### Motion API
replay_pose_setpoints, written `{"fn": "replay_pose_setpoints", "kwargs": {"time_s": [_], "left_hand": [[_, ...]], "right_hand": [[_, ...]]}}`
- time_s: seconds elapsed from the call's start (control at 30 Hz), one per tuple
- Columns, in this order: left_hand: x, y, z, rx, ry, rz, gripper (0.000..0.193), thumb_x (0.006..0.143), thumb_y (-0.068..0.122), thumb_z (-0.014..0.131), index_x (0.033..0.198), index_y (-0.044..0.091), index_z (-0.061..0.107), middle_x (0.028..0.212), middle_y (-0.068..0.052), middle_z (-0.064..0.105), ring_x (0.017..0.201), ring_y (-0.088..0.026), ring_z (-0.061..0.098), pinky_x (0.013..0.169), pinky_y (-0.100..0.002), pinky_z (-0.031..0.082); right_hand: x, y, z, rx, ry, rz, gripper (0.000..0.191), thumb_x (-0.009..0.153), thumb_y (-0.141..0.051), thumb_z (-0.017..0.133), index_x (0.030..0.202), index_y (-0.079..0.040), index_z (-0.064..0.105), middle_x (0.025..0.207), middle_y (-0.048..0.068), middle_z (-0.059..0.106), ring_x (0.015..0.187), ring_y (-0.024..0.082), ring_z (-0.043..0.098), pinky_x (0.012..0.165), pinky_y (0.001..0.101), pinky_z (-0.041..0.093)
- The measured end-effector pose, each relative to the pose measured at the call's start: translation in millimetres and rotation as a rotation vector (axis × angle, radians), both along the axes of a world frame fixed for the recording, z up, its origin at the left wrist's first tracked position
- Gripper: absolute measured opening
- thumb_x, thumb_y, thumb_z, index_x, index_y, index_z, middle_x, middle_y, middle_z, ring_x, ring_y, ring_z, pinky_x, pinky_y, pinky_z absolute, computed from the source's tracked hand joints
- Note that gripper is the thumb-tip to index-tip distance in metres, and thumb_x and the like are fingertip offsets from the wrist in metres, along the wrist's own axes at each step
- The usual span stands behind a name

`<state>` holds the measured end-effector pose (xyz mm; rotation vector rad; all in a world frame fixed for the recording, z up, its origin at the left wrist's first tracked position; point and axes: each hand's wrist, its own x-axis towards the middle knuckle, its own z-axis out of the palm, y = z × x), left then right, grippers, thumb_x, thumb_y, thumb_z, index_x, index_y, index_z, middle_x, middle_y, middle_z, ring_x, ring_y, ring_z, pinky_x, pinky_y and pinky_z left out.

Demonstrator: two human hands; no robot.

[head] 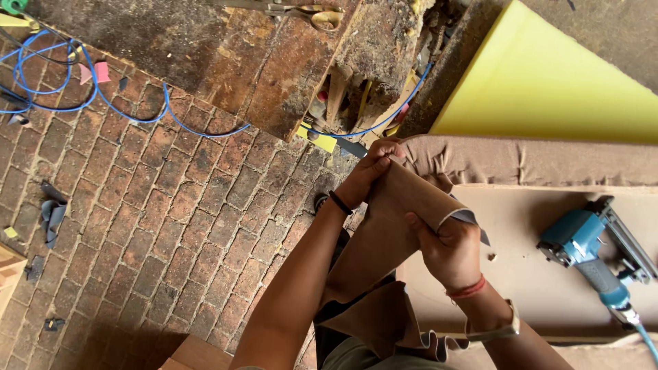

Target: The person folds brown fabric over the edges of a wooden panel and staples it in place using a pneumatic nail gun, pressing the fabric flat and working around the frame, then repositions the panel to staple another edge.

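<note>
My left hand pinches the upper edge of the brown fabric at the corner of the padded panel, and my right hand is closed on the folded edge lower down. The fabric hangs between my arms, over the brick floor. A blue staple gun lies on the board surface, apart from my hands.

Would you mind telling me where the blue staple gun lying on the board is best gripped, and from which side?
Probably by its dark handle, coming from above. The blue staple gun lies flat on the board, handle running toward the hose end and clear on top, while the long magazine sits alongside. Both hands, left hand and right hand, currently hold brown fabric.
</note>
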<state>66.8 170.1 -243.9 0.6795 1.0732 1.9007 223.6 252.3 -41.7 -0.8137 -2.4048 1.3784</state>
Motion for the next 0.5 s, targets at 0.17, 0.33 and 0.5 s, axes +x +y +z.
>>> {"fn": "replay_pose_setpoints", "kwargs": {"time_s": [0.17,0.33,0.5], "left_hand": [[6,8,4,0.011,0.110,0.063,0.044,0.114,0.044,0.049,0.143,0.010,0.051,0.153,-0.011,0.046,0.151,-0.023,0.037,0.133,-0.036,0.024],[4,9,31,0.042,-0.027,0.020,0.071,0.110,0.046,0.048,0.168,0.013,0.025,0.171,-0.014,0.031,0.160,-0.026,0.027,0.133,-0.039,0.017],[-2,6,44,-0.045,0.143,-0.004,0.076,0.110,0.052,0.046,0.169,0.013,0.020,0.173,-0.014,0.029,0.163,-0.027,0.022,0.134,-0.040,0.016]], "right_hand": [[-3,5,51,0.236,0.003,0.059,0.018,0.091,-0.017,0.075,0.096,0.000,0.073,0.083,0.012,0.072,0.073,0.024,0.072,0.069,0.0349,0.056],[-39,34,58,0.626,-0.126,0.114,0.041,0.079,-0.024,0.080,0.104,0.007,0.073,0.092,0.024,0.071,0.081,0.040,0.069,0.071,0.0448,0.054],[-35,47,-16,0.101,-0.382,0.162,0.023,0.090,-0.020,0.076,0.103,-0.001,0.080,0.087,0.015,0.074,0.076,0.029,0.071,0.071,0.0369,0.055]]}}
